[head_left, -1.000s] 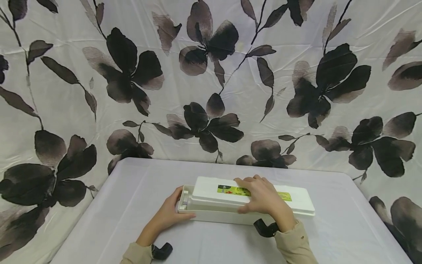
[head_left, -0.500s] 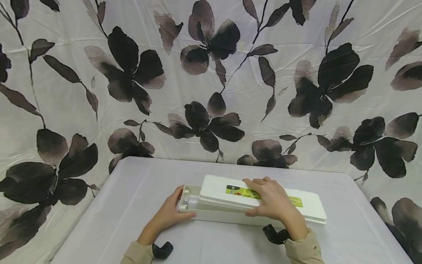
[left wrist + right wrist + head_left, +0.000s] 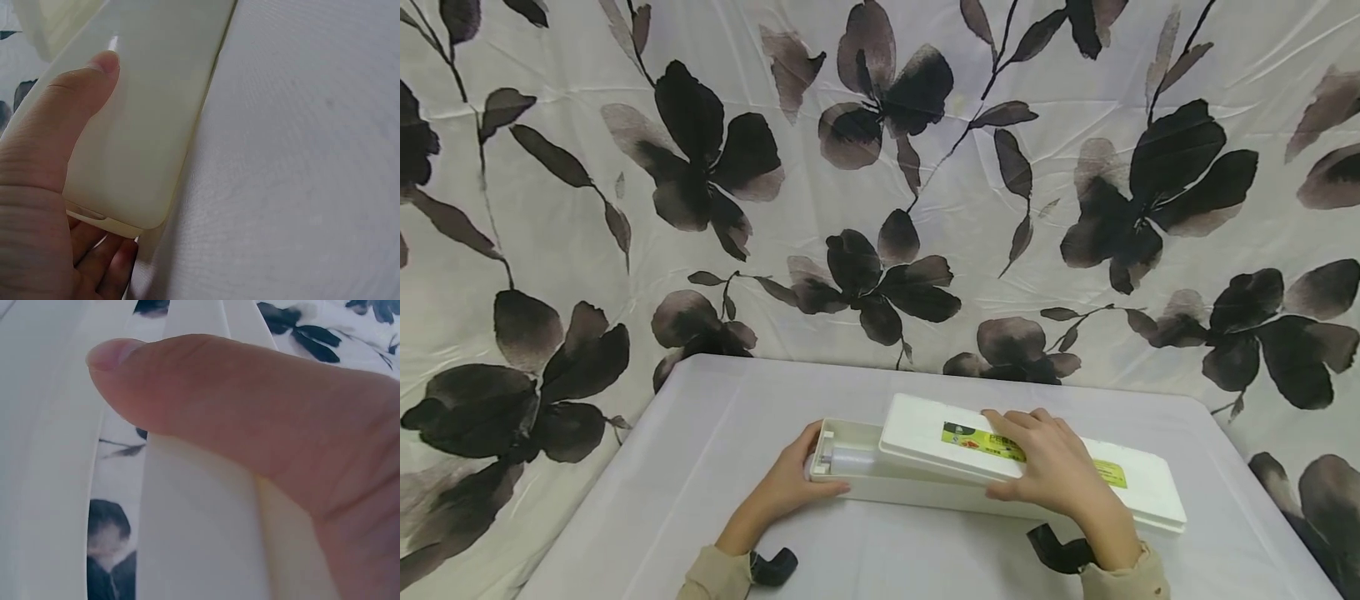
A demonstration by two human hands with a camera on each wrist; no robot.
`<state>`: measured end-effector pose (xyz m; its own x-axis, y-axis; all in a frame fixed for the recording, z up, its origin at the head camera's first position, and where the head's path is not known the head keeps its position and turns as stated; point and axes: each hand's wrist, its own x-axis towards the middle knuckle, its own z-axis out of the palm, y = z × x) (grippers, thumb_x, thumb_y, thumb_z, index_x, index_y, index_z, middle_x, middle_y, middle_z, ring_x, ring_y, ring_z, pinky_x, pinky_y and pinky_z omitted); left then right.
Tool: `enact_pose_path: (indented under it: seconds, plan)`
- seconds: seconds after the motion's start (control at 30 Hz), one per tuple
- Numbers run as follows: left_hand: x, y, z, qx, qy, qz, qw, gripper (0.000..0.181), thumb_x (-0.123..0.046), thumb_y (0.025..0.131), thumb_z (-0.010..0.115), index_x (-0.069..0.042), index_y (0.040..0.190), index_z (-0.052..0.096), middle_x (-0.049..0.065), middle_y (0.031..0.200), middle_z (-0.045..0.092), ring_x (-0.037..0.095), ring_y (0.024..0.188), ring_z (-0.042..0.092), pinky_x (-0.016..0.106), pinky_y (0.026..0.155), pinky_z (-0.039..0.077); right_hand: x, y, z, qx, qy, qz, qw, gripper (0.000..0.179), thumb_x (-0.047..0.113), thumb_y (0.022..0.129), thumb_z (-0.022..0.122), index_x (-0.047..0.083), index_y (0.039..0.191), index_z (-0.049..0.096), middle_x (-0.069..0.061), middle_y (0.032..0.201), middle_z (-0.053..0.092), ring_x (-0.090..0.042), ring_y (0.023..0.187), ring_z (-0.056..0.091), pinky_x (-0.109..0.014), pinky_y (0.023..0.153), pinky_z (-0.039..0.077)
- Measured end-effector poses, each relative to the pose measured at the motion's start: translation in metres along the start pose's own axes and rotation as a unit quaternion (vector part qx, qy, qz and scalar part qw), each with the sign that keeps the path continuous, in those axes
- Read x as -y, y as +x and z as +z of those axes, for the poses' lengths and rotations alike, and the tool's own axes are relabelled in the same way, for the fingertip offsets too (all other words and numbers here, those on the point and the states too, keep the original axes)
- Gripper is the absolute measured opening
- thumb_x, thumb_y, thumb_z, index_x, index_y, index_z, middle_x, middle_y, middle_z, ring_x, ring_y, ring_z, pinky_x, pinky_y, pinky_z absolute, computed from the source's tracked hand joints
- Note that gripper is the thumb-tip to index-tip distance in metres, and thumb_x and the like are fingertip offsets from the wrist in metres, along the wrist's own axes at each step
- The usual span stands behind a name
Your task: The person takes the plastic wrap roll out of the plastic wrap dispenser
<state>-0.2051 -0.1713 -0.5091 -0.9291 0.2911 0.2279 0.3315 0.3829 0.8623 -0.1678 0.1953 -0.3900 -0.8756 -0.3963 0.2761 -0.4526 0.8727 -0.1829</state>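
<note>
A long off-white plastic wrap box sits on the table, its left end uncovered. Inside that end part of a pale translucent roll shows; the rest is hidden under the lid. My left hand grips the box's left end, thumb on the front wall and other fingers behind the end. My right hand holds the white lid across its width, thumb at the near edge. The lid has a green and yellow label and lies shifted right and tilted over the box, its right end jutting past it.
White cloth covers the table. Behind it hangs a white curtain with dark flowers. A black strap piece is on the left wrist and another on the right wrist.
My right hand has slid the lid to the right, uncovering more of the box's left end and the roll. The left hand keeps its grip, and the box has hardly moved.
</note>
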Motion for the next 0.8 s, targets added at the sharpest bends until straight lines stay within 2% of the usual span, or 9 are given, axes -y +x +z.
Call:
enact_pose_path:
  seconds: [0.07,0.23,0.33,0.57,0.8]
  plan:
    - [-0.002,0.0,0.0,0.001,-0.007,-0.009,0.9999,0.097,-0.016,0.067,0.093,-0.005,0.147,0.039,0.012,0.135,0.057,0.03,0.119,0.057,0.048,0.099,0.045,-0.002,-0.005,-0.003,-0.001,-0.001,0.008,1.0,0.092,0.046,0.058,0.091,0.016,0.139,0.06,-0.009,0.124,0.065,-0.03,0.11,0.057,-0.05,0.09,0.045]
    - [0.02,0.003,0.004,0.004,0.003,-0.012,0.9999,0.098,-0.023,0.066,0.094,-0.014,0.147,0.039,0.006,0.136,0.056,0.024,0.119,0.056,0.045,0.099,0.045,-0.006,-0.018,-0.01,-0.009,0.001,0.026,0.9996,0.093,0.05,0.059,0.09,0.017,0.14,0.058,-0.009,0.124,0.065,-0.031,0.111,0.057,-0.051,0.089,0.045]
    - [0.026,0.004,0.004,0.008,-0.002,-0.008,0.9999,0.098,-0.031,0.066,0.094,-0.018,0.147,0.039,0.003,0.136,0.056,0.021,0.119,0.056,0.042,0.099,0.046,-0.008,-0.024,-0.013,-0.016,0.003,0.038,0.9991,0.093,0.051,0.059,0.09,0.018,0.14,0.058,-0.008,0.124,0.065,-0.031,0.111,0.057,-0.051,0.089,0.045]
    - [0.029,0.006,0.004,0.017,-0.008,-0.007,0.9998,0.101,-0.037,0.065,0.094,-0.02,0.148,0.038,0.003,0.136,0.056,0.022,0.119,0.056,0.044,0.1,0.045,-0.015,-0.038,-0.02,-0.028,0.014,0.066,0.9973,0.094,0.055,0.059,0.089,0.02,0.141,0.057,-0.007,0.127,0.065,-0.03,0.109,0.058,-0.053,0.085,0.045]
    - [0.029,0.004,0.003,0.008,-0.013,-0.011,0.9998,0.101,-0.03,0.065,0.094,-0.018,0.148,0.038,0.003,0.136,0.055,0.021,0.12,0.055,0.045,0.101,0.044,-0.022,-0.048,-0.029,-0.056,0.024,0.071,0.9956,0.096,0.055,0.057,0.091,0.018,0.139,0.059,-0.009,0.128,0.064,-0.031,0.107,0.058,-0.051,0.079,0.045]
